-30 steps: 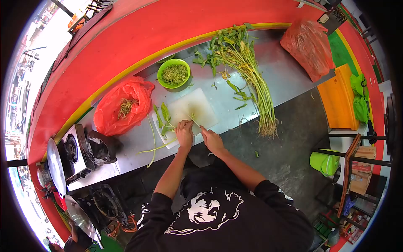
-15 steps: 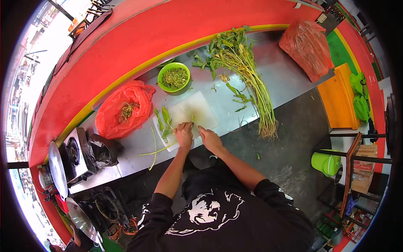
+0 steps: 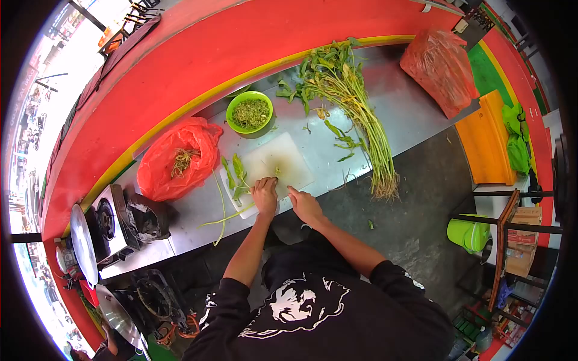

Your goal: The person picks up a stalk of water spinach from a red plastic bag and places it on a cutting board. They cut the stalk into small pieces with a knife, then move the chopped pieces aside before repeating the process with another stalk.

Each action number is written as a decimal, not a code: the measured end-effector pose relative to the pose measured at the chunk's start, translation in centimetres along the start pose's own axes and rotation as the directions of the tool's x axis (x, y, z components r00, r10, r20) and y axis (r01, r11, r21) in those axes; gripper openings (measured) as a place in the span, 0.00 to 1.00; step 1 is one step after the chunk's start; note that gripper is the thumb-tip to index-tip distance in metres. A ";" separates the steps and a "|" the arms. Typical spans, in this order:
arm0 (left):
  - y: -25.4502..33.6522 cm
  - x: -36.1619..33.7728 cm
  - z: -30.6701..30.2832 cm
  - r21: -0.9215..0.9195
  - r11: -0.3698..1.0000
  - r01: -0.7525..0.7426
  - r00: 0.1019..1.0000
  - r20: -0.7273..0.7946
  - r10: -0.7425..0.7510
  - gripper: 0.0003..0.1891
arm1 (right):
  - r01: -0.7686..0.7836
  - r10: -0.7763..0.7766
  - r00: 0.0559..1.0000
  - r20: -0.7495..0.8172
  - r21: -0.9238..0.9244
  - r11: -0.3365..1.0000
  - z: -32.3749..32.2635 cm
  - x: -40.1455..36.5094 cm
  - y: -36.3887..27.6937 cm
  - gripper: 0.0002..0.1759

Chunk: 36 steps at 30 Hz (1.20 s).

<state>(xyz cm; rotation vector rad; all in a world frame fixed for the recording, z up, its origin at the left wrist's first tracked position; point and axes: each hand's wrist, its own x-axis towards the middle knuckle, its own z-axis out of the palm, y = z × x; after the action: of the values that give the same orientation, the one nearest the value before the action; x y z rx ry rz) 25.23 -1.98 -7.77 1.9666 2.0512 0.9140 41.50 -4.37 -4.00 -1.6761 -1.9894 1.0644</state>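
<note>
My left hand (image 3: 264, 195) is closed on water spinach stems, pressed down on the white cutting board (image 3: 286, 150). One long stem (image 3: 232, 216) trails from under it to the left, over the board's edge. Closed beside it, my right hand (image 3: 306, 206) grips a knife at the board's near edge; its blade hardly shows. Small cut green pieces (image 3: 277, 171) lie just beyond my left fingertips. Leafy sprigs (image 3: 239, 171) rest on the board's left side. Behind the board stands a green bowl (image 3: 270, 118) of chopped greens (image 3: 250, 113).
A large water spinach bunch (image 3: 367, 114) lies across the metal counter (image 3: 328, 171), roots over the front edge. Left of the board sits an open red plastic bag (image 3: 159, 162) with trimmings, then a gas stove (image 3: 111, 219). Another red bag (image 3: 442, 72) is at the far right.
My right hand has shifted slightly right and down, widening the gap to my left hand. The left hand stays almost in place on the board.
</note>
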 end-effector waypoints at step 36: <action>-0.7 0.2 0.5 -0.065 0.997 -0.052 0.999 -0.014 0.051 0.06 | 0.038 -0.041 0.996 -0.075 -0.039 0.999 1.4 0.4 0.5 0.19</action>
<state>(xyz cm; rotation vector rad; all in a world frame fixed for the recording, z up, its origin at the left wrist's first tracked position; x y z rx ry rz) 24.86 -1.57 -8.44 1.9933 1.9589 0.9928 40.86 -4.47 -5.38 -1.6632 -1.9977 0.9409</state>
